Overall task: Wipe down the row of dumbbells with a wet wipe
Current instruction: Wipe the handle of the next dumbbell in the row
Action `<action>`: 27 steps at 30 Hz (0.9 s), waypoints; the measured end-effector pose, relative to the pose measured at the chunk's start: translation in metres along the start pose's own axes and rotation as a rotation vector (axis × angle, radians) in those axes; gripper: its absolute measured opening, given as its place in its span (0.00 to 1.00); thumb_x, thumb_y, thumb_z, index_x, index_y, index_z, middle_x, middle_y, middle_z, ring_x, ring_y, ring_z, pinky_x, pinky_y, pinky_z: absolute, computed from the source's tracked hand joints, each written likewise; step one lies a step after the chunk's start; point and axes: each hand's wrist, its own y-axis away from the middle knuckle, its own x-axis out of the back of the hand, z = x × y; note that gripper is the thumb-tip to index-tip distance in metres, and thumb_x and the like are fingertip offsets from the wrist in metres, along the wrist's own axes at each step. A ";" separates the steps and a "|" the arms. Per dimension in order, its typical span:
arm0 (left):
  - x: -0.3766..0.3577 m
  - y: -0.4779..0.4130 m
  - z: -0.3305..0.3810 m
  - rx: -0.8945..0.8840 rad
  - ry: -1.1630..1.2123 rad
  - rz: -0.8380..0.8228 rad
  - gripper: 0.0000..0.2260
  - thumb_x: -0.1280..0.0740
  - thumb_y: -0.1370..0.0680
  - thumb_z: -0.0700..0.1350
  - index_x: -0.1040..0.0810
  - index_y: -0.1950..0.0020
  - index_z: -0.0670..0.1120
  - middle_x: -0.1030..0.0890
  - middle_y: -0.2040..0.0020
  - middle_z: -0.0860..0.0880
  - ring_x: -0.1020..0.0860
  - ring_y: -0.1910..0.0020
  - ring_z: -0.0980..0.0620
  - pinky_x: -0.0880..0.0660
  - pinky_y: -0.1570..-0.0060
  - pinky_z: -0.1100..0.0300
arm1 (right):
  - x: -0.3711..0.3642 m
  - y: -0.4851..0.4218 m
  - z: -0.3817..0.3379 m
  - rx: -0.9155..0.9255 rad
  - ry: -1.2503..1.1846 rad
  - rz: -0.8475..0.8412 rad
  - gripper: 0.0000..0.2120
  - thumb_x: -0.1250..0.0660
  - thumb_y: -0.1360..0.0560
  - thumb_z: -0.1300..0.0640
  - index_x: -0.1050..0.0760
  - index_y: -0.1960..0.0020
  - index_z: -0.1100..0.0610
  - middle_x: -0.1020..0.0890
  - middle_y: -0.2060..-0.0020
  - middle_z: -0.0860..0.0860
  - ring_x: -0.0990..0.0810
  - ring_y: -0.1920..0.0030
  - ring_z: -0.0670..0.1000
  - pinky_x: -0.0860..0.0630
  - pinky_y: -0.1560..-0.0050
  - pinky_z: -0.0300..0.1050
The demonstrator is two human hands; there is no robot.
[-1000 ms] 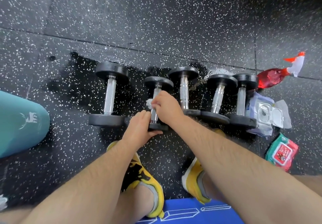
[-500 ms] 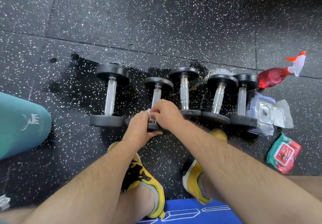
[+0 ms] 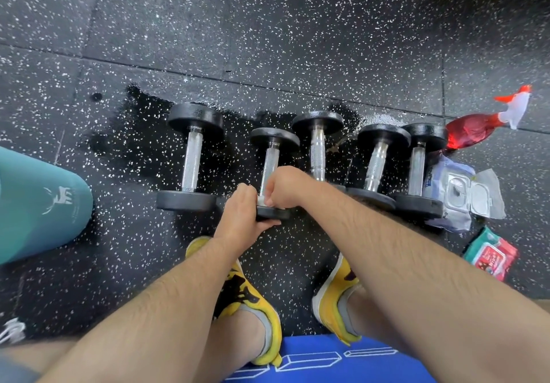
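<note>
Several black dumbbells with chrome handles lie side by side on the speckled rubber floor. My left hand (image 3: 242, 214) grips the near head of the second dumbbell (image 3: 271, 156) from the left. My right hand (image 3: 287, 187) is curled round the near end of its handle, holding a white wet wipe (image 3: 263, 201) of which only a sliver shows between the two hands. The leftmost dumbbell (image 3: 192, 156) lies apart to the left. Three more lie to the right, such as the middle dumbbell (image 3: 317, 144).
A red spray bottle (image 3: 482, 126) lies at the right, with an open wipes pack (image 3: 464, 195) and a green-red wipes pack (image 3: 491, 256) near it. A teal bottle (image 3: 38, 204) lies at the left. The floor around the dumbbells is wet. My yellow shoes (image 3: 247, 296) stand below.
My right hand has slid with the wipe down the handle toward the near head. My left hand has stayed on that head.
</note>
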 end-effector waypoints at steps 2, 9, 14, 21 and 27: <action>0.000 0.000 -0.004 0.002 0.018 -0.001 0.29 0.18 0.36 0.56 0.37 0.55 0.50 0.35 0.55 0.52 0.30 0.60 0.53 0.29 0.61 0.57 | -0.004 0.000 -0.003 -0.001 -0.079 0.020 0.05 0.29 0.23 0.55 0.15 0.50 0.53 0.15 0.54 0.48 0.19 0.51 0.48 0.22 0.47 0.44; 0.001 -0.002 -0.006 -0.003 0.002 -0.008 0.28 0.19 0.36 0.58 0.36 0.54 0.49 0.35 0.56 0.53 0.30 0.60 0.54 0.29 0.60 0.58 | -0.008 0.007 -0.002 0.011 -0.125 0.042 0.08 0.31 0.21 0.53 0.15 0.47 0.53 0.15 0.53 0.48 0.19 0.51 0.49 0.24 0.49 0.44; 0.003 0.000 -0.006 -0.001 0.070 -0.010 0.27 0.19 0.35 0.56 0.35 0.53 0.50 0.31 0.54 0.52 0.27 0.58 0.53 0.25 0.57 0.55 | -0.009 0.001 -0.020 0.020 -0.052 0.042 0.08 0.33 0.23 0.59 0.14 0.52 0.54 0.15 0.58 0.51 0.18 0.55 0.52 0.19 0.48 0.50; 0.002 0.000 -0.006 -0.041 -0.005 -0.004 0.28 0.20 0.35 0.58 0.36 0.54 0.49 0.35 0.56 0.53 0.31 0.61 0.55 0.29 0.60 0.57 | -0.001 -0.002 -0.013 0.005 0.111 -0.039 0.09 0.36 0.22 0.59 0.17 0.50 0.60 0.16 0.55 0.55 0.17 0.52 0.55 0.20 0.50 0.49; 0.004 0.000 -0.005 -0.030 0.052 -0.011 0.28 0.19 0.35 0.57 0.36 0.52 0.51 0.33 0.54 0.53 0.28 0.57 0.54 0.27 0.58 0.58 | -0.006 -0.003 -0.025 0.017 0.069 0.004 0.11 0.38 0.23 0.61 0.17 0.51 0.60 0.16 0.57 0.54 0.18 0.54 0.55 0.19 0.49 0.50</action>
